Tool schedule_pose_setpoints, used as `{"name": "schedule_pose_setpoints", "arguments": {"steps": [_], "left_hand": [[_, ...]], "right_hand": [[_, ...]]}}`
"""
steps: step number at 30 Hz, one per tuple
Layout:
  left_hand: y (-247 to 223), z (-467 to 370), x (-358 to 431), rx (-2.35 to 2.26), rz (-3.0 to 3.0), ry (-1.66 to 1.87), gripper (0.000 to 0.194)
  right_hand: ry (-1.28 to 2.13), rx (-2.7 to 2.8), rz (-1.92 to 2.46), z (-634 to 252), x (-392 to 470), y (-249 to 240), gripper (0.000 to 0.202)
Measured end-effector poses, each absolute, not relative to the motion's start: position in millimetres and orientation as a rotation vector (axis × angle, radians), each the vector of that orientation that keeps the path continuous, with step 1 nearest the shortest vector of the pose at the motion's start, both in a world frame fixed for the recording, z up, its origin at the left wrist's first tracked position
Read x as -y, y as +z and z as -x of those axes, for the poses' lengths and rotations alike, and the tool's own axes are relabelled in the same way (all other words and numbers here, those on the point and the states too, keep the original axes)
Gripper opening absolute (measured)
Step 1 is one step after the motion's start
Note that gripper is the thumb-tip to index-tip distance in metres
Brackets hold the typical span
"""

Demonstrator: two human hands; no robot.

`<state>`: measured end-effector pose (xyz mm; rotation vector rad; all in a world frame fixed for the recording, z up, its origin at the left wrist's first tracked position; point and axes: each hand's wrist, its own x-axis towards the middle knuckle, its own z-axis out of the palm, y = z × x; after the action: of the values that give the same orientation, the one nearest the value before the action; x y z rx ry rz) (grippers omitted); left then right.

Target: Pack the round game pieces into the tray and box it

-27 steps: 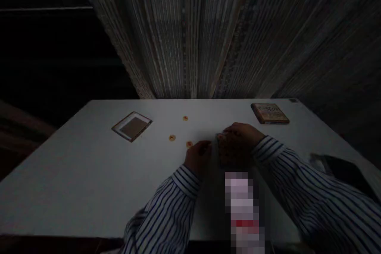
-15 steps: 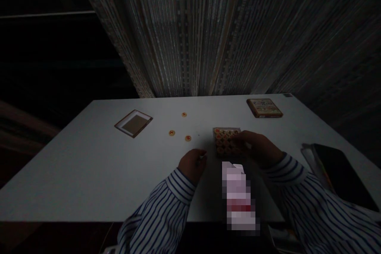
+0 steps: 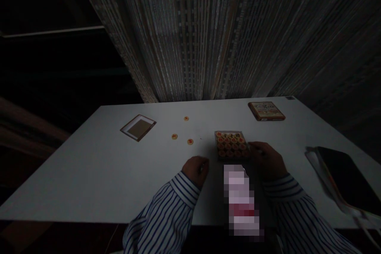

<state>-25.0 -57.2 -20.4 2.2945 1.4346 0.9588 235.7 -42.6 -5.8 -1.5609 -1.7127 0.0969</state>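
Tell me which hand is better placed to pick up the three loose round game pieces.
Left, probably: the left hand lies nearest the three loose pieces, while the right hand rests beside the tray of pieces.

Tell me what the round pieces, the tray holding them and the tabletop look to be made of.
Loose round pieces: probably light wood, pale tan discs with red marks; the dim light leaves plastic possible. Tray by the right hand: likely thin clear plastic, with a faint pale rim; uncertain. Tabletop: smooth, matte, white, perhaps laminate; no grain shows.
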Motion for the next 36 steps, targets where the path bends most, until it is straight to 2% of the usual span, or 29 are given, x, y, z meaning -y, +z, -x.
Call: {"name": "schedule_pose_setpoints", "arguments": {"steps": [8,25,36], "left_hand": [[-18,25,58,-1.429,-2.289,0.972,0.020],[-27,24,53,-1.376,-2.297,1.067,0.020],[-18,25,57,-1.404,-2.260,0.973,0.020]], "right_hand": [[0.297,1.718,1.659,-237,42,-12,0.030],[0.273,1.799,1.644,-242,42,-16,0.029],[0.235,1.751,1.646,-237,43,-14,0.029]]}}
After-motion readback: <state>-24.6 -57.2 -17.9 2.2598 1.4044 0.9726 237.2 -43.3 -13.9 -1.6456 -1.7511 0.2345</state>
